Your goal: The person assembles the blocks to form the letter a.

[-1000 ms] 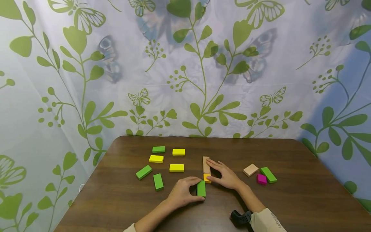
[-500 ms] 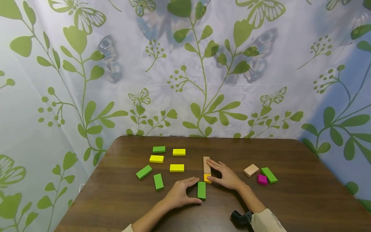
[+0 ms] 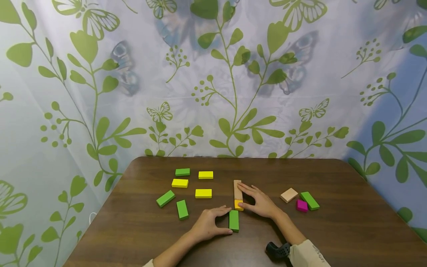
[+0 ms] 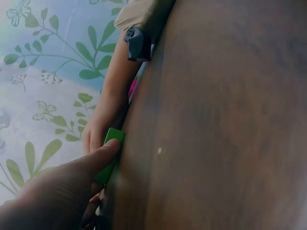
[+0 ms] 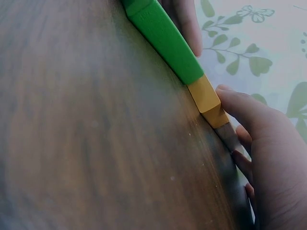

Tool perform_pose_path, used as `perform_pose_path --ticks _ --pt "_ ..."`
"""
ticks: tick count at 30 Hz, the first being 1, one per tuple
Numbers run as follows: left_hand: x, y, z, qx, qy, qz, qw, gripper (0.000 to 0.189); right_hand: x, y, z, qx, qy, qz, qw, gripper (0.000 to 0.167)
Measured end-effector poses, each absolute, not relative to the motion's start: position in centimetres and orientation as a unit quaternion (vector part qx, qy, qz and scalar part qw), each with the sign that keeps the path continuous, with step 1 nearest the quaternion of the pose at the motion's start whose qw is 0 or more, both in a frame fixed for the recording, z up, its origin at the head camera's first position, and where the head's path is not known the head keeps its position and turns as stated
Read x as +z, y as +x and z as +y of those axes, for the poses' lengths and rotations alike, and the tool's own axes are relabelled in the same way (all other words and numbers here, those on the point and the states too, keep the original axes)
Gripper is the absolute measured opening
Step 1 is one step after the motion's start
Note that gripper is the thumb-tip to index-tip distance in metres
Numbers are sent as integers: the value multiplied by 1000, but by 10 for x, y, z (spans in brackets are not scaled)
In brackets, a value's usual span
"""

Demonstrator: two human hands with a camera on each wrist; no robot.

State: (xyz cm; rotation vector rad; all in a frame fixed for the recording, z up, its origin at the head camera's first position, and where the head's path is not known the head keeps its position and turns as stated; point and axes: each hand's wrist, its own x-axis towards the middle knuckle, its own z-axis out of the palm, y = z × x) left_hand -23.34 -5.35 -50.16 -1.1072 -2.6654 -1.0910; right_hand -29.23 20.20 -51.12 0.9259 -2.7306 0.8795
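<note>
My left hand (image 3: 207, 224) holds a green block (image 3: 234, 221) near its two ends, thumb at the near end and index finger at the far one. In the left wrist view the thumb lies on the green block (image 4: 113, 135). Its far end meets an orange block (image 5: 205, 98) in the right wrist view. Beyond that, a beige wooden block (image 3: 237, 190) continues the row away from me. My right hand (image 3: 261, 202) rests along the row's right side, thumb touching the orange block and extended fingers against the beige one.
Several green and yellow blocks, such as a yellow block (image 3: 203, 193) and a green block (image 3: 182, 210), lie on the left. To the right are a beige block (image 3: 288, 195), a magenta block (image 3: 301, 205) and a green block (image 3: 310, 201). A dark wrist device (image 3: 278, 251) sits by the right sleeve.
The green block has shifted slightly right and toward me, into line with the orange block. My left fingers loosened a little, then came back against it. The right hand stays put.
</note>
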Motion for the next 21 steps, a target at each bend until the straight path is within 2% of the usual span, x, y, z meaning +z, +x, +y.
perform_pose_path --ticks 21 --pt "-500 -227 -38 -340 -282 -897 14 69 -511 -293 202 293 317 -899 71 70"
